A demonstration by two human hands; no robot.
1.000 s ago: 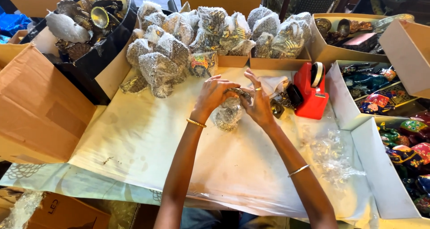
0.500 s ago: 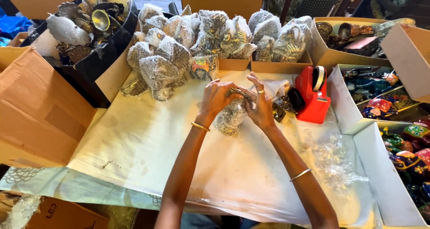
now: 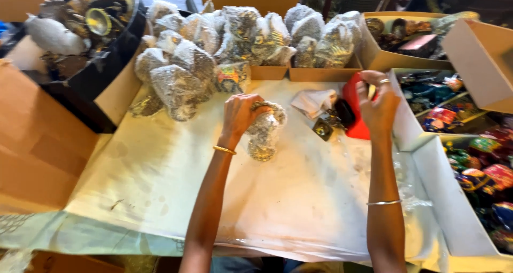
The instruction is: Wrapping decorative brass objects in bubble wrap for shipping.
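from the head view, my left hand gripped the bubble-wrapped bundle, standing on the white counter. my right hand curled around the red tape dispenser, just beside the bundle.

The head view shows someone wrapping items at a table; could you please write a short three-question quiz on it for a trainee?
1. True or false: the left hand holds the bubble-wrapped item on the table.
2. What is the right hand at? A) the red tape dispenser B) a cardboard lid C) a pile of wrapped items
3. Fill in: the pile of wrapped items lies at the table's ___ edge, seen from the person.

Key: 1 true; 2 A; 3 far.
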